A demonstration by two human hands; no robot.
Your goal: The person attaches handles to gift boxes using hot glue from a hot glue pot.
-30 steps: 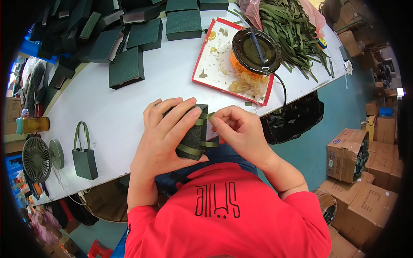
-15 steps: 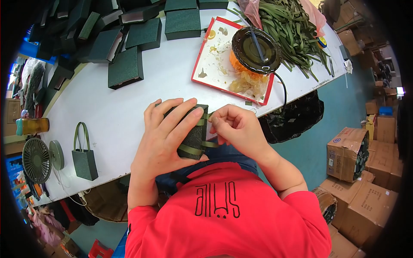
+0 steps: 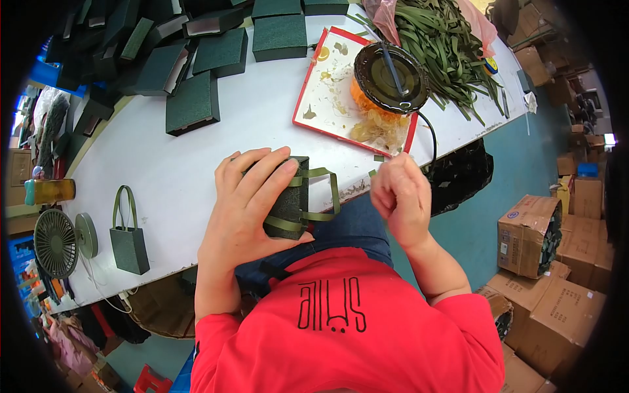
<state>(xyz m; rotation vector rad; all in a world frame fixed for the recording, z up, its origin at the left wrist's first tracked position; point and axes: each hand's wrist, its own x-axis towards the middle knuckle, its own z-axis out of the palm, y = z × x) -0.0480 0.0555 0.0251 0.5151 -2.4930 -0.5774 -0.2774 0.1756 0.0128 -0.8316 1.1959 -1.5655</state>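
My left hand (image 3: pixel 252 196) is wrapped round a small dark green box (image 3: pixel 291 203) near the table's front edge. Olive ribbon (image 3: pixel 335 190) stands out from the right side of the box as a loop. Off to the right of that loop, my right hand (image 3: pixel 403 196) is raised with its fingers curled together, apart from the box; whatever it may pinch is hidden. A round dark pot (image 3: pixel 391 77) with a stick in it sits on a red-rimmed white tray (image 3: pixel 300 98). To the left, a finished-looking green bag (image 3: pixel 130 250) with a ribbon handle stands on the table.
Several dark green boxes (image 3: pixel 219 51) are piled at the back left. A heap of olive ribbons (image 3: pixel 439 52) lies at the back right. A black cord (image 3: pixel 433 134) hangs from the pot over the edge. A fan (image 3: pixel 56 243) stands at the left; cartons (image 3: pixel 524 236) fill the right.
My right hand has moved away from the box to the right, and the ribbon loop now shows in full. My left hand and the box have shifted slightly left.
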